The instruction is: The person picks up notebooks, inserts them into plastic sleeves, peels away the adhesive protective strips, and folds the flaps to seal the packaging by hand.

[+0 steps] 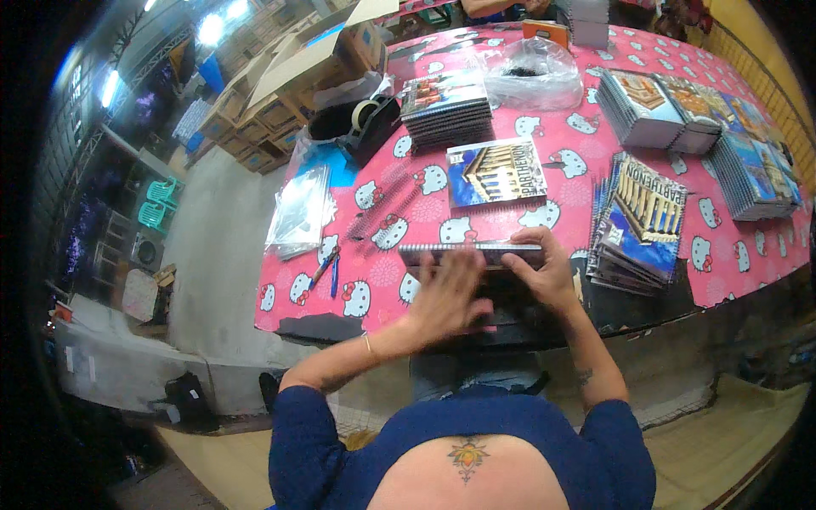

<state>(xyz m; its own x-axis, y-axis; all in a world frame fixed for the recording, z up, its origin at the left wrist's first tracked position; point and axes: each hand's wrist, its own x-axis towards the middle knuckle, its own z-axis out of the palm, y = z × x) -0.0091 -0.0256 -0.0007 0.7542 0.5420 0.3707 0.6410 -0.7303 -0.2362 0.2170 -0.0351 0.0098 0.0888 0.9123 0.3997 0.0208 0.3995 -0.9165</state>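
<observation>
A spiral-bound notebook [416,252] stands tilted up on edge at the table's near side, its coil along the top. My right hand [544,270] grips its right end, thumb on the near side and fingers over the top. Against its near face lies my left hand [450,293], fingers stretched out and smeared by motion. Just beyond is another notebook [496,172] with a columned building on its blue cover. A fanned stack of the same notebooks [642,208] sits to the right of my right hand. Two pens [330,274] rest left of my left hand.
Clear plastic sleeves [299,211], a black tape dispenser [372,127] and a notebook stack [446,102] occupy the left and middle. More notebook stacks [642,106] line the right. A clear plastic bag [535,81] lies farther back. Cardboard boxes [319,68] crowd the far left.
</observation>
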